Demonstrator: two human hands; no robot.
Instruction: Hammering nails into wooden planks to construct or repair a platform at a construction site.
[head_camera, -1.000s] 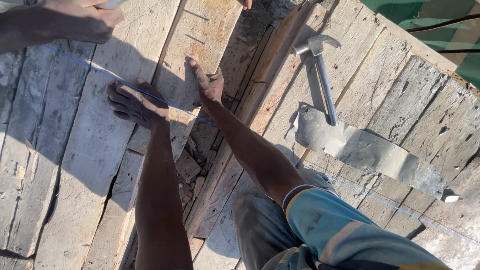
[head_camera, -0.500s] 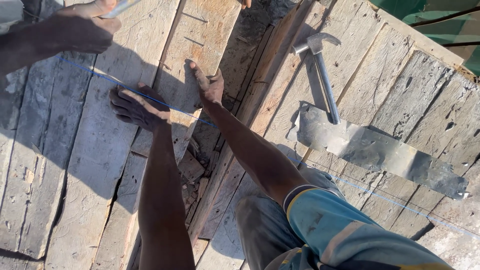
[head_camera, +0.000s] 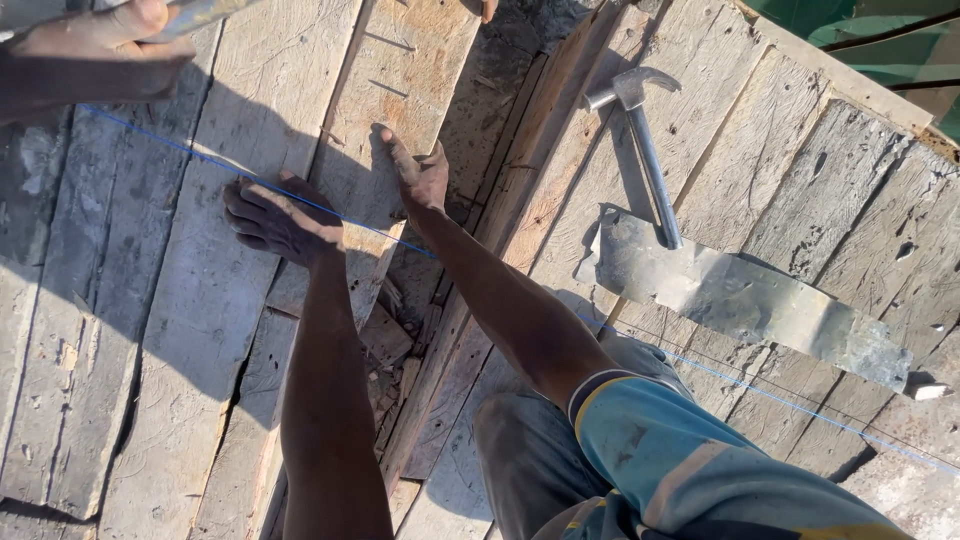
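Both my hands press flat on the plank, a blue string under them.

My left hand (head_camera: 280, 218) lies palm-down with fingers spread on the pale wooden plank (head_camera: 400, 90), holding nothing, on the blue string (head_camera: 210, 162) that runs slantwise across the deck (head_camera: 130, 330). My right hand (head_camera: 418, 178) rests open near the plank's right edge, beside a dark gap. A claw hammer (head_camera: 645, 140) lies toward the deck's upper right, its handle end on a strip of sheet metal (head_camera: 760, 305). Another person's hand (head_camera: 95, 45) grips something at the upper left corner; I cannot tell what.
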